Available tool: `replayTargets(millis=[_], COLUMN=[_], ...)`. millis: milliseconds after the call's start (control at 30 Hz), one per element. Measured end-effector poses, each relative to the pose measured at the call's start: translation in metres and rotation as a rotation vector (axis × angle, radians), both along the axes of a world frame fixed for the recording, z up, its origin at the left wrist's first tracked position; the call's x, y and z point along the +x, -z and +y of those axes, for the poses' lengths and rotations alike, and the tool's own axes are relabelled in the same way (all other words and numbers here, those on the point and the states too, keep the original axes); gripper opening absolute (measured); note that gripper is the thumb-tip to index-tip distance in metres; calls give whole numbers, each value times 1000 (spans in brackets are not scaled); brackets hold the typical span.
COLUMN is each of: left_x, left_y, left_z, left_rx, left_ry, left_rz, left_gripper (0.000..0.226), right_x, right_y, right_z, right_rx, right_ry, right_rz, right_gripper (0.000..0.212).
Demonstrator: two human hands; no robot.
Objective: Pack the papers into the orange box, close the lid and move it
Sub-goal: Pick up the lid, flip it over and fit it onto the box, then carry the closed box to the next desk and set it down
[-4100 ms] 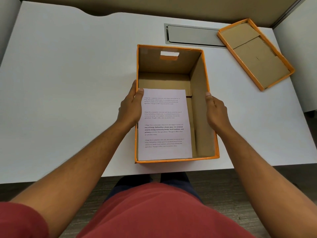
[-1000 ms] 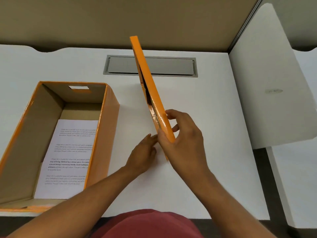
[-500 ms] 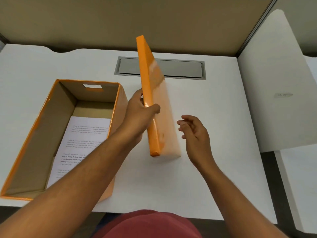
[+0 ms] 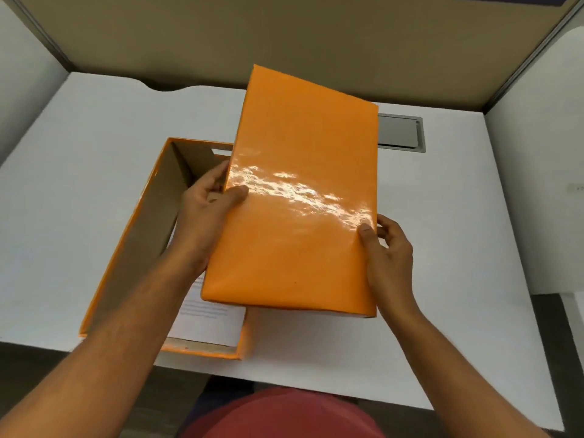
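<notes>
The orange lid is in the air, glossy top facing me, tilted over the right part of the open orange box. My left hand grips the lid's left edge, thumb on top. My right hand holds its right edge near the front corner. The box stands on the white desk at the left, its cardboard inside showing. The printed papers lie flat on the box's floor, mostly hidden by the lid and my left forearm.
The white desk has a grey cable hatch behind the lid. A brown partition wall runs along the back. A white side panel stands at the right. My red shirt fills the bottom edge.
The lid turned from standing on edge to nearly flat, top side up, and moved left over the box. My right hand, free half a second ago, took hold of its right edge.
</notes>
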State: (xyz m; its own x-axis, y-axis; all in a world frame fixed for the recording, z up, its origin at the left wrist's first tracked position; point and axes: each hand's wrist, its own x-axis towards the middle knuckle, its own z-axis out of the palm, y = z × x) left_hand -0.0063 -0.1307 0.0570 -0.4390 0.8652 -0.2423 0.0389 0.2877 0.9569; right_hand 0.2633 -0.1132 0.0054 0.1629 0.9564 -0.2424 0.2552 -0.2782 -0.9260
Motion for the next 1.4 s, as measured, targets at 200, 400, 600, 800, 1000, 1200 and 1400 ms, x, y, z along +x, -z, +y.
replayTargets(millis=[200,400,600,800,1000,1200,1400], left_x=[-108,-184,-207,-194,-201,-202,-208], left_y=[8,33,63,74,80,90,88], left_z=[-40,-74,-87,-87,-93,-102,-89], left_rx=[-72,-136,-133,-112,-97,-87,-96], left_ry=[-65,-25,17,34,121,185,182], left_rz=[236,349,245,255,323,357,255], left_gripper=[60,62,62,64,64,65,48], right_x=[-94,-171,-190,-181,-186,-190,-186], right_y=[-14,1,4,-1,12,25,26], right_z=[-44,-76,-89,-97,-117,-131,-125], right_rx=[40,22,46,9,-13,26,13], right_ry=[-139,-186,-110,-55,-43,-29,-26], right_rz=[5,-92,-212,-249,-281,-316,-267], right_gripper=[43,36,41,39,45,52,43])
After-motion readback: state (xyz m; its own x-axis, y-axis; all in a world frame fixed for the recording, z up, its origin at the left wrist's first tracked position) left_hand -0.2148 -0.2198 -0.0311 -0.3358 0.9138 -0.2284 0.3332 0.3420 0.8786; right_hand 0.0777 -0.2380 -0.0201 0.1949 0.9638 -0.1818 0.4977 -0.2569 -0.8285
